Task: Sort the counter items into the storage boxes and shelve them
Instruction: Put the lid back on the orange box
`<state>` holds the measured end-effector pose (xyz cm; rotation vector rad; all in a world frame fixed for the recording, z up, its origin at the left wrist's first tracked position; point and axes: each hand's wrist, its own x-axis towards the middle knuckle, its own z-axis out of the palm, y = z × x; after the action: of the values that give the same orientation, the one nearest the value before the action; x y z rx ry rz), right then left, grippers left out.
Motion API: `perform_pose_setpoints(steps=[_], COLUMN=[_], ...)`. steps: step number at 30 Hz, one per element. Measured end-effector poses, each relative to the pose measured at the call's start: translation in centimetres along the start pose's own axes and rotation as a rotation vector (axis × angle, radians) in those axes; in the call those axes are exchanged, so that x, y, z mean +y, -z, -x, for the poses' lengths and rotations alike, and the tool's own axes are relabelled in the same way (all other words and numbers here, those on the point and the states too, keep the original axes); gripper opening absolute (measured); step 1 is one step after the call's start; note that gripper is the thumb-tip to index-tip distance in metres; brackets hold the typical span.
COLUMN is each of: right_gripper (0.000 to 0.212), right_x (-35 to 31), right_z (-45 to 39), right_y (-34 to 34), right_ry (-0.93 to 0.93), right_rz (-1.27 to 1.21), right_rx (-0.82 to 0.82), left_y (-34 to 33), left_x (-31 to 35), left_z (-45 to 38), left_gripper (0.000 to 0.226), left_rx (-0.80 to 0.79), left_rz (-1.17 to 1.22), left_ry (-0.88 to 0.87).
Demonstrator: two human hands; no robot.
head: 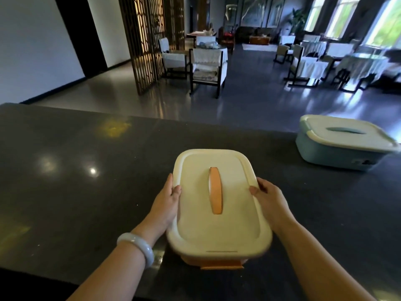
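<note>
Gripping the lidded orange box (pixel 219 205) with both hands (pixel 168 203) (pixel 268 200); blue box (pixel 340 146) right of it also closed, neither shelved yet.

Cream-lidded orange plastic storage box (pixel 219 205) at centre of dark polished stone tabletop (pixel 76 170), near its front edge. Left hand (pixel 168 200) against box's left side, right hand (pixel 268 196) against right. Blue lidded plastic box (pixel 342 142) far right, further back, well apart.
</note>
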<state>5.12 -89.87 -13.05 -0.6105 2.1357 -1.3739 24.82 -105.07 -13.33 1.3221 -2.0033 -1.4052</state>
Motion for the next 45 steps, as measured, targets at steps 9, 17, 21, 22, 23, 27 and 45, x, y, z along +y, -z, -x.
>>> perform_pose_setpoints(steps=[9, 17, 21, 22, 23, 27, 45], right_gripper=[0.052, 0.058, 0.084, 0.093, 0.102, 0.116, 0.085], right_x=[-1.1, -1.2, 0.1, 0.1, 0.2, 0.6, 0.7], right_z=[0.9, 7.7, 7.8, 8.0, 8.0, 8.1, 7.8], right_y=[-0.2, -1.5, -0.4, -0.4, -0.4, -0.5, -0.3], right_ry=[0.165, 0.671, 0.751, 0.776, 0.793, 0.872, 0.785], right_rz=[0.398, 0.718, 1.073, 1.114, 1.144, 1.181, 0.933], right_rx=[0.167, -0.459, -0.565, -0.570, -0.574, -0.542, -0.542], left_y=[0.2, 0.1, -0.2, -0.2, -0.2, -0.2, -0.2], left_x=[0.2, 0.3, 0.4, 0.4, 0.5, 0.6, 0.9], left_z=[0.2, 0.2, 0.4, 0.5, 0.5, 0.7, 1.0], left_gripper=[0.055, 0.057, 0.058, 0.058, 0.057, 0.058, 0.058], left_rx=[-0.026, -0.010, 0.018, 0.021, 0.021, 0.019, 0.009], left_rz=[0.038, -0.034, -0.037, -0.032, -0.029, -0.038, -0.053], left_ry=[0.010, 0.016, -0.001, 0.004, 0.006, 0.009, 0.004])
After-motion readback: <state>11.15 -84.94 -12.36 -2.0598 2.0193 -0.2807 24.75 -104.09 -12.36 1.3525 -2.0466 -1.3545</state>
